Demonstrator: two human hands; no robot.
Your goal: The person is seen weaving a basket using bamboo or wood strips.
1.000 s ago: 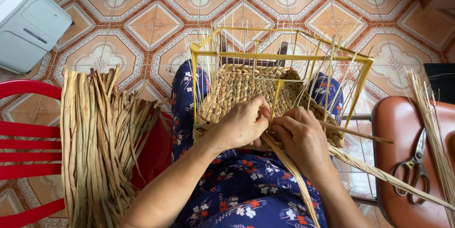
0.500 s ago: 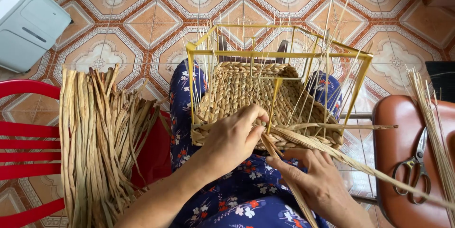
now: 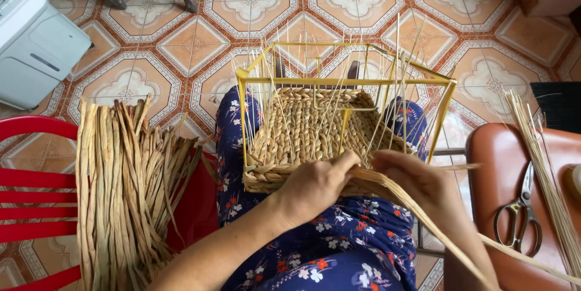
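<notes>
Pinching a flat dried strand (image 3: 423,218) against the near rim of the half-woven basket (image 3: 302,140), the left hand (image 3: 315,185) and right hand (image 3: 417,185) close their fingers on it side by side. Beyond them rises the yellow wire frame (image 3: 345,79). The strand trails toward the person's right. Left lies a bundle of dried fibre (image 3: 121,188) on a red chair (image 3: 30,200); right, scissors (image 3: 520,215) on a brown seat (image 3: 502,164).

Bright, even daylight, soft shadows, sharp focus, slight wide-angle bend at edges.
</notes>
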